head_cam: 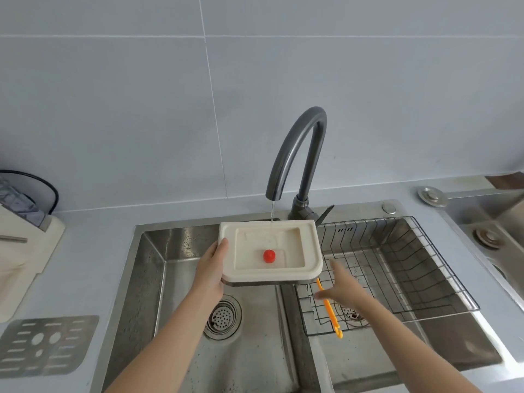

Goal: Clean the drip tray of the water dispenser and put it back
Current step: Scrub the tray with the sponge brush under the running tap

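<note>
Over left sink basin (158, 251), your left hand (211, 275) grips drip tray (309, 245) level under faucet (297, 154) stream, so water pools inside. Right hand (341, 287) open, empty, near orange brush (329, 307).

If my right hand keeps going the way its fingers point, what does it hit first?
Probably the tray's right edge: the right hand points up-left toward it, open above the wire rack. Depth is unclear.

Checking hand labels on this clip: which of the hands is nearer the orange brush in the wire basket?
Right. The right hand hovers open directly over the orange brush; the left hand grips the drip tray across the sink.
</note>
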### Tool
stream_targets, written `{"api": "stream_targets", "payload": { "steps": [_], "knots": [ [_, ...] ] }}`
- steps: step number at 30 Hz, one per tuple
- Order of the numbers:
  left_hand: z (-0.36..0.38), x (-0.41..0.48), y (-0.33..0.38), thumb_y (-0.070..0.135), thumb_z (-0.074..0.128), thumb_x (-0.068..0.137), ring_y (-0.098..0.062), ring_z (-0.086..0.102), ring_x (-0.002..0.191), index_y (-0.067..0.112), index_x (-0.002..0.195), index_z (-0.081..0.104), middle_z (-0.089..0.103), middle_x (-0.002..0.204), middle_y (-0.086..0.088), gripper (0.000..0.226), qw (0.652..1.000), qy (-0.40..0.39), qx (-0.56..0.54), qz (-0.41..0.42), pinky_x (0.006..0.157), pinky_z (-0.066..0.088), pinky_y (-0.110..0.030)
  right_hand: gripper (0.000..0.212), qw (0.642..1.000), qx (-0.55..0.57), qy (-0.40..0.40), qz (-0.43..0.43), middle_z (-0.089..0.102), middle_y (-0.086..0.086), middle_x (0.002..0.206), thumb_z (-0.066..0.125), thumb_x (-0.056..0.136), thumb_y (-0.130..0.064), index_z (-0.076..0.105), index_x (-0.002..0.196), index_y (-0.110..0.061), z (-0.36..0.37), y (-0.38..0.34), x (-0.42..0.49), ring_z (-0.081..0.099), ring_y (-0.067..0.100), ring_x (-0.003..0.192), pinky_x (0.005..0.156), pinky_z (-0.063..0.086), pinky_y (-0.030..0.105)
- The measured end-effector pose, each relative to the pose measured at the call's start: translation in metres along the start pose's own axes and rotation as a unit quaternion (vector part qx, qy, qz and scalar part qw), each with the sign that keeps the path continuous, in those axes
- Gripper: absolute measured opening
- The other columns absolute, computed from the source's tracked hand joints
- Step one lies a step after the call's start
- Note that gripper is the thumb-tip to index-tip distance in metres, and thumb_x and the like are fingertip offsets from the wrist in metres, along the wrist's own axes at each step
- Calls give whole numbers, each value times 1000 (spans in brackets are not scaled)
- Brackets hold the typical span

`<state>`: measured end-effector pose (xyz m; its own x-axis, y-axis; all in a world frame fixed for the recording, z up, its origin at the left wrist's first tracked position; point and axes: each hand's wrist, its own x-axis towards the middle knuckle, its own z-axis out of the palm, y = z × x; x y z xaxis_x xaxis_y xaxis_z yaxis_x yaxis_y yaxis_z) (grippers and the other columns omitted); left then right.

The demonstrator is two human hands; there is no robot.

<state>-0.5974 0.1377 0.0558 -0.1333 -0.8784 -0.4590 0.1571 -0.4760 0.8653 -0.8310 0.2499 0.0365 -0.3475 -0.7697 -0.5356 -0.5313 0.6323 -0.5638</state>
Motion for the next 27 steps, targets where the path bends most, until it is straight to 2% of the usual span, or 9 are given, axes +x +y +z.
{"api": "stream_targets", "payload": {
  "steps": [2,5,7,9,12,16,21,24,27],
  "knots": [
    [-3,-1,1,28,51,90,-18,63,79,25,83,64,68,87,0,15,1000,0,-3,-1,61,48,-32,120,996,52,-29,-60,12,3,155,82,64,-16,-5,146,-16,-14,-9,-4,21,20,139,112,23,33],
    [-6,-4,4,28,51,90,-19,63,81,23,85,63,68,89,-1,14,1000,-4,-7,-3,66,50,-34,130,980,120,-83,-133,24,-11,135,82,64,-8,-20,142,-24,-24,-25,-12,33,1,115,83,37,-1],
    [-7,-8,7,27,50,91,-18,63,81,23,85,63,68,89,-1,15,1000,-7,-7,-5,68,50,-34,128,966,146,-93,-193,33,-13,130,82,61,-5,-12,144,-27,-24,-36,-17,43,-4,108,77,44,2],
    [-8,-11,10,27,49,91,-18,63,83,23,88,63,68,90,-1,14,1000,-14,-10,-7,67,50,-34,119,947,177,-94,-251,37,-8,130,82,57,-3,3,142,-27,-22,-46,-22,47,-4,113,82,48,13],
    [-13,-16,17,28,48,92,-20,63,84,21,93,61,67,93,-3,15,1000,-15,-8,-4,66,50,-35,109,929,203,-95,-296,38,2,133,81,55,-2,15,139,-26,-15,-55,-27,45,11,122,91,49,26],
    [-22,-21,23,30,46,93,-15,60,87,24,112,51,63,101,1,21,999,-11,24,27,62,51,-30,110,940,169,-80,-286,38,6,133,82,52,-10,16,138,-31,-6,-60,-26,37,28,126,104,40,49],
    [-39,-29,33,33,55,83,-14,60,92,32,123,41,61,109,1,42,991,-101,76,41,71,53,-32,102,927,194,-112,-300,42,3,130,80,54,-12,23,137,-25,-3,-71,-29,45,15,121,88,50,23],
    [-48,-32,37,32,74,62,-14,55,104,32,129,34,57,115,3,78,976,-161,138,51,87,49,-35,100,925,208,-116,-297,45,4,129,80,53,-12,26,136,-21,-4,-76,-30,49,13,117,84,49,19],
    [-56,-35,37,21,86,47,-12,52,112,31,132,29,54,122,4,102,958,-204,189,67,86,49,-28,101,927,205,-124,-289,48,-1,122,80,50,-17,27,135,-20,-5,-79,-30,51,10,112,81,51,20]
  ]
}}
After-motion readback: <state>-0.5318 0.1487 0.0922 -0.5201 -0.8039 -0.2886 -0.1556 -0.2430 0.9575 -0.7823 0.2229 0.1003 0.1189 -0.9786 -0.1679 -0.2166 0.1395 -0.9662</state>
